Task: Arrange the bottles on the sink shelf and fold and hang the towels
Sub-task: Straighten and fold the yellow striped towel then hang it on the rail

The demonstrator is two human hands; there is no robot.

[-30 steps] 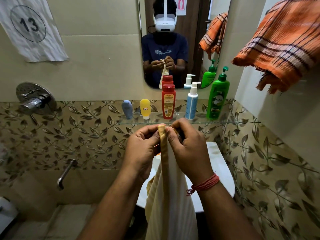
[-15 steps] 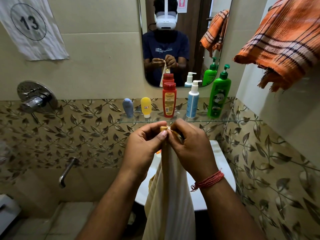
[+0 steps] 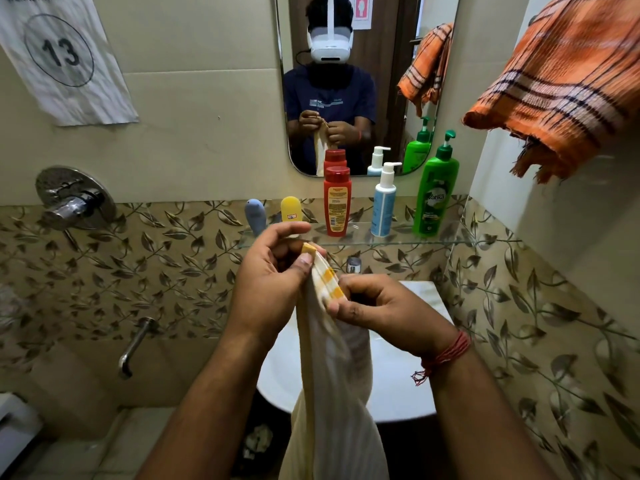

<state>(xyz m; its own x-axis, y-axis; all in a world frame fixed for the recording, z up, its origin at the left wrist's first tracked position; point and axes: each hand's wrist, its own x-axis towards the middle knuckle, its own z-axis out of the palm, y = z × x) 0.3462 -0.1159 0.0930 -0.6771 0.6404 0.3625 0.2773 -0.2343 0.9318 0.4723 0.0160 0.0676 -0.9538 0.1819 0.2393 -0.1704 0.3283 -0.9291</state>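
A cream towel with yellow stripes (image 3: 332, 375) hangs down in front of me over the white sink (image 3: 398, 386). My left hand (image 3: 273, 282) pinches its top corner, while my right hand (image 3: 384, 306) pinches the striped edge a little lower to the right. On the glass shelf (image 3: 446, 240) stand a blue-grey tube (image 3: 255, 215), a yellow tube (image 3: 290, 211), a red bottle (image 3: 336, 202), a white-blue pump bottle (image 3: 383, 202) and a green pump bottle (image 3: 437, 192). An orange checked towel (image 3: 568, 88) hangs bunched at the upper right.
A mirror (image 3: 388, 64) above the shelf reflects me and the bottles. A chrome mixer knob (image 3: 74, 199) and spout (image 3: 135, 344) stick out of the left wall. A small tap (image 3: 353, 264) sits behind the sink. The right wall is close.
My hands have come apart along the towel's edge: the left one stays high on the corner, the right one has slid down and to the right, showing the yellow stripes.
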